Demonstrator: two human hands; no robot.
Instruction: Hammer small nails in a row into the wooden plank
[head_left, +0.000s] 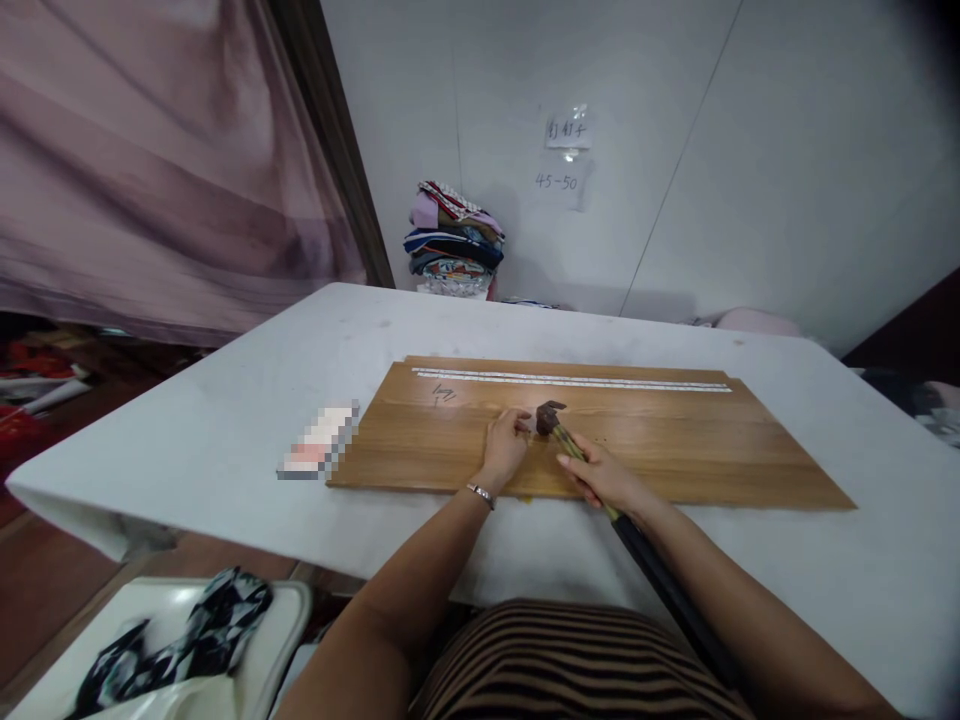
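My right hand (604, 475) is wrapped round the handle of a claw hammer (550, 418), choked up near the head. The long dark lower handle runs back under my right forearm. Just left of the hammer head, my left hand (508, 442) rests over the wooden board (675, 455) with its fingers pinched together. Whatever those fingertips hold is too small to make out. Several loose dark nails (444, 393) lie on the board's left part. Two long white strips (570, 381) with fine markings run along its far side.
A white-covered table (225, 420) carries the board. Left of the board lies a blurred-out flat object (321, 440). Folded clothes (454, 240) are stacked by the wall, under paper notes (568, 130). A white chair (292, 600) with patterned cloth (225, 620) stands at the lower left.
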